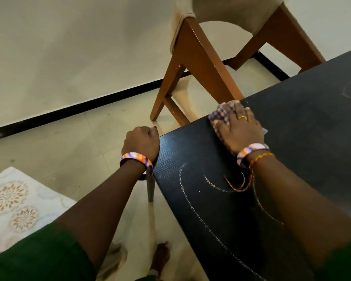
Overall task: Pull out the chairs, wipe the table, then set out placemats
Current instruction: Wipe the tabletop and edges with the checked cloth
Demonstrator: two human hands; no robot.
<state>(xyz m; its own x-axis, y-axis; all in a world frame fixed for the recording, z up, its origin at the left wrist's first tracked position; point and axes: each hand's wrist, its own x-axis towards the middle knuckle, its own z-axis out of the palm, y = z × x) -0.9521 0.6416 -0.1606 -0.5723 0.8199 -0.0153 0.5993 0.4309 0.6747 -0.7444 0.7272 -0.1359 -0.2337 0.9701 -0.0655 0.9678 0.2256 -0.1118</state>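
pale tiled floor [69, 142] surrounds a black counter [292, 138]. right hand [239, 128] presses flat, fingers straight, on a checked cloth [219, 114] at the far corner, wiping; left hand [141, 144], curled and empty, likely braces the edge. chair [201, 57] stands pulled clear.

The scene is lit softly and rather dimly, with a warm cast, and no hard shadows are thrown; only a faint sheen is seen on the pale floor [73, 142] beneath the chair [195, 57]. The dark surface [302, 118] is rendered almost black, yet its grain and chalky wipe streaks are kept fairly sharp. Wide-angle distortion is evident — straight edges are bent towards the borders — and the green sleeves [39, 258] at the bottom are left blurred.
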